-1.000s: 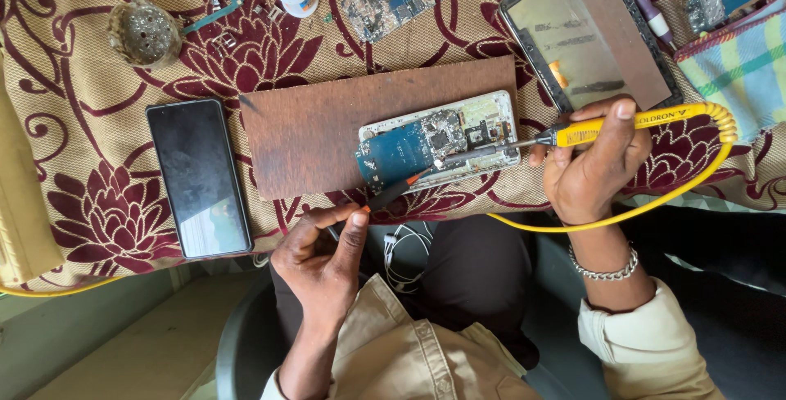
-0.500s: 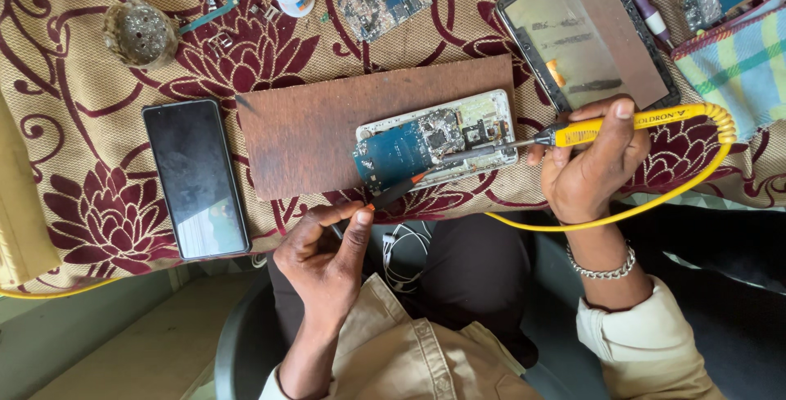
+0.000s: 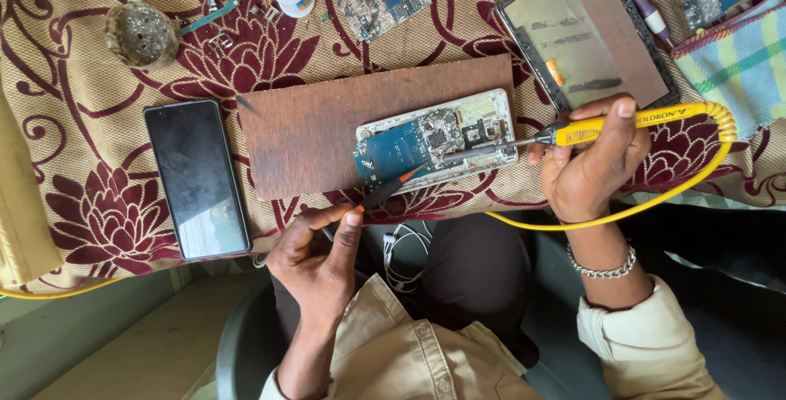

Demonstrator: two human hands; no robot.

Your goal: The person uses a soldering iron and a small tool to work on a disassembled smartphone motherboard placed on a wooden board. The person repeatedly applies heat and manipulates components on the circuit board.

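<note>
The yellow soldering iron is being gripped in the closed right hand, its tip being kept on the opened phone as before. The orange-tipped tool is being pinched by the left hand; nothing is being shifted on the wooden board.
</note>
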